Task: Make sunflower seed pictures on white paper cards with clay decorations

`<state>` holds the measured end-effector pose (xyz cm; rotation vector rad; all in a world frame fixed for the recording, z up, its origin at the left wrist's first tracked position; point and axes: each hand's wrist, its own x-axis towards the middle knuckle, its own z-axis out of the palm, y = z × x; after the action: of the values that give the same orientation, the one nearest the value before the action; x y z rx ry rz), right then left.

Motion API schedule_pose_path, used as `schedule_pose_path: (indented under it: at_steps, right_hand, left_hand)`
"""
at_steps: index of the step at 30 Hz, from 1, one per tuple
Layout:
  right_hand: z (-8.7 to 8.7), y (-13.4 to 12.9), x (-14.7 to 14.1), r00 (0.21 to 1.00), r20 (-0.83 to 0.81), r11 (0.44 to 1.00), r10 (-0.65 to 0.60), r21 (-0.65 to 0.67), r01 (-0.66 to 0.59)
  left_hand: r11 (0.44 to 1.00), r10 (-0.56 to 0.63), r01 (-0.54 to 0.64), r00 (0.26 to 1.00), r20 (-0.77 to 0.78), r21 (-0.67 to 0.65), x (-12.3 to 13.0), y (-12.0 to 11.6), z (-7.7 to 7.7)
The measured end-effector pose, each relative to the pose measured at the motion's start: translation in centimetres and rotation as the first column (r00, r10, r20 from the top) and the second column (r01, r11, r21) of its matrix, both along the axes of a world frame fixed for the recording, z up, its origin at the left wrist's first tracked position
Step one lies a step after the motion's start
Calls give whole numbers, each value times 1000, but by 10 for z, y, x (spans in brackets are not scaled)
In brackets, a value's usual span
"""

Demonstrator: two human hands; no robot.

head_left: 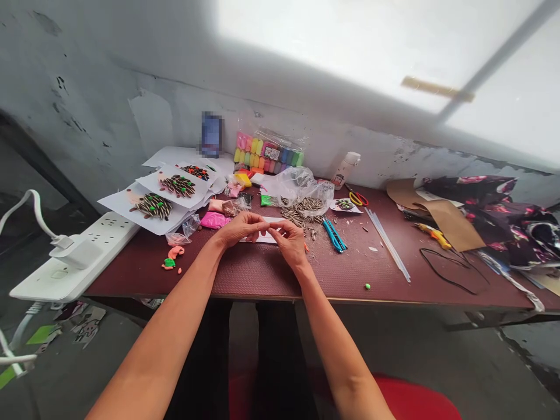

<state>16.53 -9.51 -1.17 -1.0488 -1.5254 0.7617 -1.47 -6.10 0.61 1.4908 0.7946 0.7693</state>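
Note:
My left hand [242, 229] and my right hand [289, 239] meet at the fingertips above the table's near half. Both are closed in a pinch, and anything between the fingers is too small to make out. Beneath them lies a white card [263, 238], partly covered by the hands. Just left of my left hand sits a bright pink packet of clay [214, 220]. Beyond my right hand spreads a pile of striped seeds [301, 211], partly under a clear plastic bag [306, 185]. A teal-handled tool [335, 235] rests to the right of that hand.
Left are stacked sheets with seed-and-clay pictures [153, 206], orange and green clay bits [170, 261] and a power strip [87, 254]. Coloured clay packs [269, 153] and a bottle [347, 169] stand behind. Scissors [357, 198], clear sticks [388, 245] and a glue gun [435, 235] lie right.

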Motion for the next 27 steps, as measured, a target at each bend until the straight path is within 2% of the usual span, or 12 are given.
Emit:
schedule_pose_path:
  at_steps: [10,17,19,22,24,27]
  right_hand:
    - [5,-5,-1,991,126,998,-50,30,46]
    - [7,-7,-3,966,232,994,-109,40,103]
    - [6,-6,-1,946,261,981,-191,43,187]
    - [3,-5,5,896,305,943,-323,24,332]
    - [2,-5,10,866,384,939,-321,6,345]
    - [1,-9,15,818,495,945,-291,18,325]
  left_hand:
    - [1000,9,-9,1000,-4,-13,0,-1,5]
    - [998,47,-46,999,-20,47,2,-6,11]
    - [995,89,-89,996,5,45,2,-4,10]
    - [969,241,-245,964,112,24,0,0,8]
    - [945,322,-328,933,162,12,-1,3,7]
    - [933,352,-359,921,168,9,0,5,5]
